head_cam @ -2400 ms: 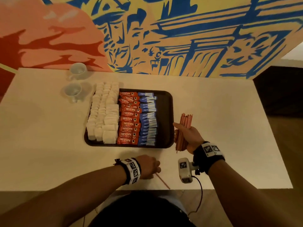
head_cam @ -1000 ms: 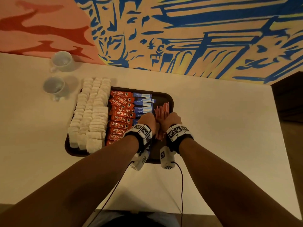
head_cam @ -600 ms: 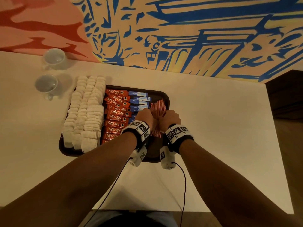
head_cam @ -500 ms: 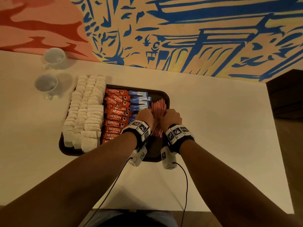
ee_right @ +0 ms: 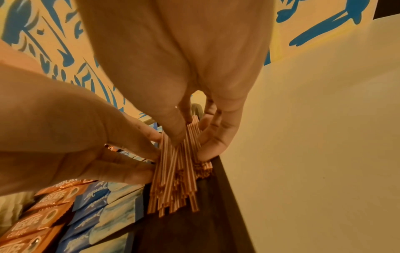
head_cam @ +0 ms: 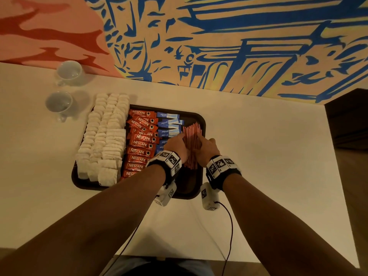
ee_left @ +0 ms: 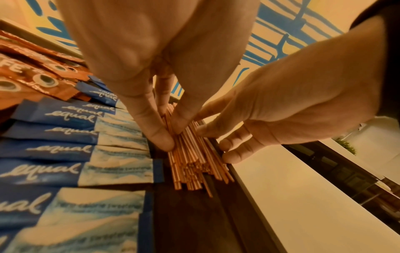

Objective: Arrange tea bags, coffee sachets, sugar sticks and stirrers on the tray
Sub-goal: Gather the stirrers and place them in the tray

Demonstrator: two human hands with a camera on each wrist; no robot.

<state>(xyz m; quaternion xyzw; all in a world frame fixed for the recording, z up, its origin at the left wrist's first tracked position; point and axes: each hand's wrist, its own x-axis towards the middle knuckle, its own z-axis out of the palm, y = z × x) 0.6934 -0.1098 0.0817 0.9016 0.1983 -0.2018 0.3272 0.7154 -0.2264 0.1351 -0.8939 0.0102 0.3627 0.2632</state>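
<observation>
The stirrers (head_cam: 191,145) lie as a loose bundle on the tray (head_cam: 202,124), in the bare strip by its right edge, just right of the sugar sticks (head_cam: 169,124). Long axis runs near-to-far, roughly parallel w/ that right edge; the far ends fan out a bit, the near ends are ragged and uneven in both wrist views.

Both hands flank the bundle. Left hand (head_cam: 176,145): fingers fairly straight, tips pressing the bundle's left side & top, not wrapped round it. Right hand (head_cam: 206,149): thumb down on top of the bundle, other fingers behind its right side against the tray rim, so a loose pinch on the stirrers. Looks like squaring-up, prob. the last step, since the other rows already sit in place.

Risks, as I judge them: thin round sticks roll, so letting go unevenly could let them splay toward the sugar sticks or ride up over the rim onto the table (head_cam: 258,156). Squeezing too hard from both sides may hump the pile, and strays then slide off the top. Left fingers sit v. close to the sugar sticks; a nudge would skew that row.

Outward: coffee sachets (head_cam: 142,143) left of the sugar sticks, then tea bags (head_cam: 103,140) at the tray's left edge, some overhanging it. Two cups (head_cam: 59,103) stand on the table by its far-left corner.
</observation>
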